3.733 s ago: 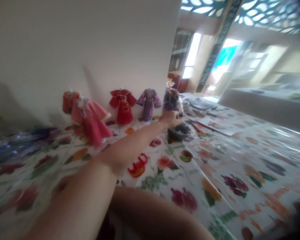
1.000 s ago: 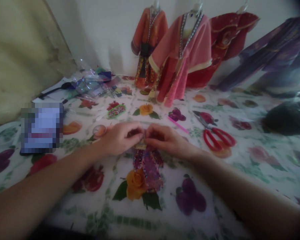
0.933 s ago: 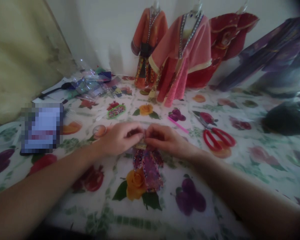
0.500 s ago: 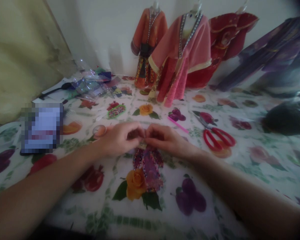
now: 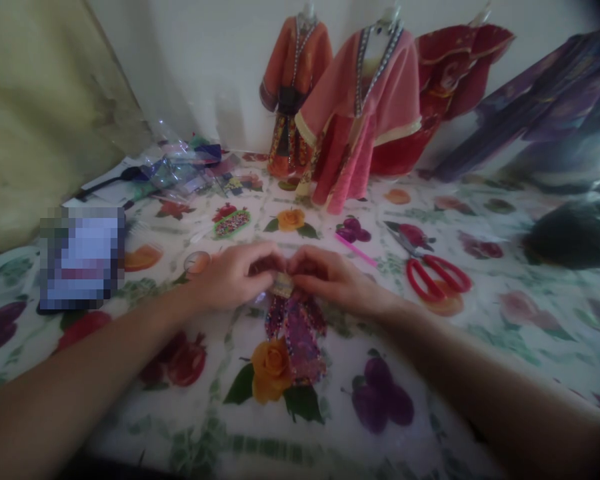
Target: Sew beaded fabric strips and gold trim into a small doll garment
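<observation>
A small purple and pink beaded garment (image 5: 304,340) hangs down over the printed tablecloth, with a pale band (image 5: 283,285) at its top. My left hand (image 5: 245,273) pinches the left side of that band, fingers curled. From the right, my right hand (image 5: 330,273) grips the band's other side, its fingertips almost touching those of the left. The fingertips partly cover the garment's upper end. Beyond my hands lies a green-edged tray of small coloured beads (image 5: 233,223). A clear round lid or dish (image 5: 198,262) is beside my left hand.
Red-handled scissors (image 5: 437,277) and a pink stick (image 5: 356,249) lie to the right. A phone with a blurred screen (image 5: 83,260) is at left. Doll-sized outfits (image 5: 363,113) stand along the wall. Plastic packets (image 5: 175,170) lie at back left, a dark object (image 5: 573,237) at far right.
My fingers have shifted slightly on the garment, and more of its pale top band shows between them. Both hands keep their hold.
</observation>
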A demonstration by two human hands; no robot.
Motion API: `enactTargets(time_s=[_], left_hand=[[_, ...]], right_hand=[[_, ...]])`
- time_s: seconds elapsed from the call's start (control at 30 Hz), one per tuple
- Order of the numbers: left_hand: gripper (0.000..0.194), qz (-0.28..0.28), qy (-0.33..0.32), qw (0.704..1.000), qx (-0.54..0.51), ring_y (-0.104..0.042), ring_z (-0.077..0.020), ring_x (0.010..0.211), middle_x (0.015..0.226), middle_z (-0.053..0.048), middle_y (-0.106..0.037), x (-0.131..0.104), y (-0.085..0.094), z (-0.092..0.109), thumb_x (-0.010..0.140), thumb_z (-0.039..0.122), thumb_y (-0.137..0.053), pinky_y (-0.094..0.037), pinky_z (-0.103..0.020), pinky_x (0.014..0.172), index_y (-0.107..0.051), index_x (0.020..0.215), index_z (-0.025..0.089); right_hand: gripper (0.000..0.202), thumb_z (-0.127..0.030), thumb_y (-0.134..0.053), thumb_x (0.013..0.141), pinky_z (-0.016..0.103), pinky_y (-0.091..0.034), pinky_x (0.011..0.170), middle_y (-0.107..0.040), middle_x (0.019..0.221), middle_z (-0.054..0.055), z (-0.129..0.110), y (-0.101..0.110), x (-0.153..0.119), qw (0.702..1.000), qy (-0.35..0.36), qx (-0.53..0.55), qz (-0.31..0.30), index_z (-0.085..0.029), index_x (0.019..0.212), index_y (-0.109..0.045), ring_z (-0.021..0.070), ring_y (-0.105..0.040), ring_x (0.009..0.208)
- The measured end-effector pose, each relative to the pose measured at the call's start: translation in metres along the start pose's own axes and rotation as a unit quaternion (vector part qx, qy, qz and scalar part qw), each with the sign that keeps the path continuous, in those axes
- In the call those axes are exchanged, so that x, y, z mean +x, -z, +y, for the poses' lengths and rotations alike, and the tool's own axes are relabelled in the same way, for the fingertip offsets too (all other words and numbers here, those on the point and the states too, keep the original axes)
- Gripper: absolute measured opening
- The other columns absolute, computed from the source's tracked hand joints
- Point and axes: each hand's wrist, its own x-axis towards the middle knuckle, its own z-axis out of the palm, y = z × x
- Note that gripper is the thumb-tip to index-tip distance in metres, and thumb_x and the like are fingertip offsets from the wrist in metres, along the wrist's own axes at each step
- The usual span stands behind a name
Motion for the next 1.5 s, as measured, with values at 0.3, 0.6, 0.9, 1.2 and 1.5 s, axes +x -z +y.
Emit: enactTargets(time_s=[0.3, 0.6, 0.9, 1.2, 1.5], left_hand=[[0.015, 0.009, -0.02, 0.999, 0.036, -0.057, -0.0113, 0.073, 0.083, 0.001, -0.062, -0.002, 0.004, 0.004, 0.084, 0.011, -0.052, -0.042, -0.021, 0.06, -0.059, 0.094, 0.02], [0.011, 0.012, -0.003, 0.996, 0.091, -0.057, -0.0117, 0.072, 0.083, 0.0, -0.06, -0.005, 0.005, 0.011, 0.084, 0.014, -0.054, -0.039, -0.018, 0.052, -0.054, 0.092, 0.02], [0.006, 0.013, -0.008, 0.997, 0.082, -0.055, -0.0113, 0.069, 0.08, 0.001, -0.059, -0.004, 0.004, 0.008, 0.085, 0.015, -0.053, -0.041, -0.02, 0.056, -0.055, 0.089, 0.02], [0.007, 0.012, -0.014, 0.997, 0.08, -0.054, -0.0107, 0.068, 0.079, 0.002, -0.059, -0.004, 0.003, 0.007, 0.085, 0.015, -0.051, -0.041, -0.021, 0.059, -0.055, 0.089, 0.019], [0.007, 0.008, -0.01, 0.996, 0.088, -0.055, -0.012, 0.068, 0.078, 0.002, -0.06, -0.004, 0.003, 0.006, 0.085, 0.017, -0.052, -0.042, -0.025, 0.062, -0.055, 0.091, 0.02]], right_hand=[[0.016, -0.015, -0.054, 0.087, 0.023, -0.044, 0.062, -0.06, 0.08, -0.001, -0.001, 0.001, 0.001, 0.999, 0.003, -0.05, 0.002, -0.017, 0.101, -0.062, 0.0101, -0.055, 0.068], [0.009, -0.022, -0.057, 0.089, 0.022, -0.044, 0.06, -0.058, 0.075, -0.002, 0.0, -0.001, 0.001, 0.999, -0.001, -0.032, 0.006, -0.015, 0.092, -0.062, 0.0093, -0.053, 0.065], [0.008, -0.02, -0.054, 0.088, 0.022, -0.042, 0.06, -0.056, 0.073, -0.002, -0.003, 0.001, 0.001, 0.995, 0.018, -0.093, 0.014, -0.016, 0.09, -0.062, 0.0098, -0.049, 0.065], [0.02, -0.015, -0.052, 0.082, 0.026, -0.041, 0.062, -0.059, 0.083, 0.001, -0.008, 0.004, -0.002, 0.996, 0.003, -0.084, -0.017, -0.016, 0.099, -0.062, 0.013, -0.052, 0.07], [0.02, -0.024, -0.055, 0.089, 0.027, -0.041, 0.062, -0.061, 0.088, 0.002, -0.014, 0.003, -0.003, 0.997, -0.016, -0.075, -0.021, -0.017, 0.105, -0.064, 0.0138, -0.053, 0.072]])
